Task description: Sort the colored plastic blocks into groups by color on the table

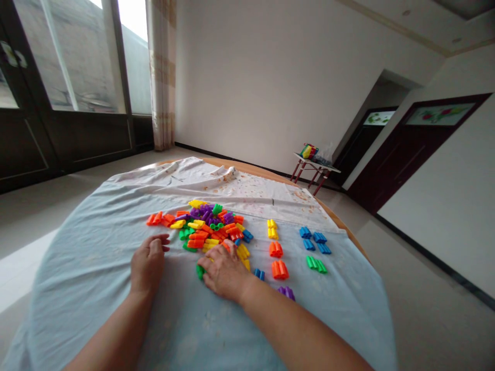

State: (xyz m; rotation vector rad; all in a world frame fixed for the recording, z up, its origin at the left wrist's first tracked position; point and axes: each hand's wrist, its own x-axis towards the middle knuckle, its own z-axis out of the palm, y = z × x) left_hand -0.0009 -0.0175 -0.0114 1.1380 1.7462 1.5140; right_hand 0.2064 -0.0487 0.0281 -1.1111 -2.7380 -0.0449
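Note:
A pile of plastic tube-shaped building blocks (209,225) in orange, yellow, green, purple and blue lies on the cloth-covered table. My right hand (226,270) rests palm down on the near edge of this pile, fingers spread over yellow and orange blocks. A green block (200,271) shows beside its thumb side. Whether a block is under the palm is hidden. To the left of the pile, my left hand (149,263) hovers or rests by the cloth with loosely bent, parted fingers and no block visible in it.
Right of the pile, blocks sit in colour groups: yellow (272,230), orange (280,269), blue (315,240), green (316,264) and purple (286,293). A pale blue and white cloth (96,247) with wrinkles covers the round table. A small side table (317,165) stands by the wall.

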